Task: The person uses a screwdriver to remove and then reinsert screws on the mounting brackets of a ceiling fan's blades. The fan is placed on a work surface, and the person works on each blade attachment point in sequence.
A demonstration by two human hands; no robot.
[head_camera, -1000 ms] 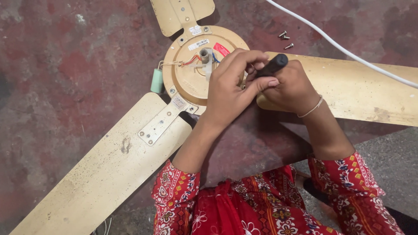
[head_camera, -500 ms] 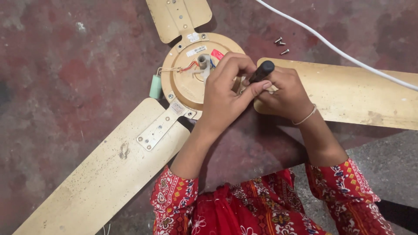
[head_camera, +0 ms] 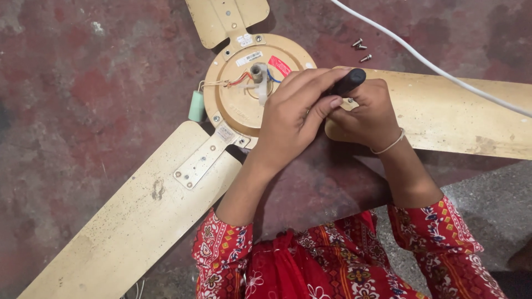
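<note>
Item: a cream ceiling fan (head_camera: 249, 105) is laid flat on a mottled red floor (head_camera: 83, 83), motor hub upward.
Hub: a round cream housing with a short central shaft (head_camera: 256, 72); red and blue wires (head_camera: 238, 81) are seen at the shaft; a pale green capacitor (head_camera: 196, 106) hangs at the hub's left edge.
Blades: three are counted; the upper blade (head_camera: 224, 19) is cut off by the frame top, the lower-left blade (head_camera: 127, 221) by the bottom corner, the right blade (head_camera: 460, 119) by the right edge.
Tool: a black-handled screwdriver (head_camera: 348, 81); only the handle is shown, the tip is hidden behind the fingers.
Left hand (head_camera: 293, 119): fingers are closed around the screwdriver, laid over the hub's right edge.
Right hand (head_camera: 368, 113): curled shut at the right blade's root, just below the handle; what it pinches cannot be told.
Loose parts: three small screws (head_camera: 360, 49) are lying on the floor above the right blade.
Cable: a white cord (head_camera: 432, 66) is run diagonally over the right blade.
</note>
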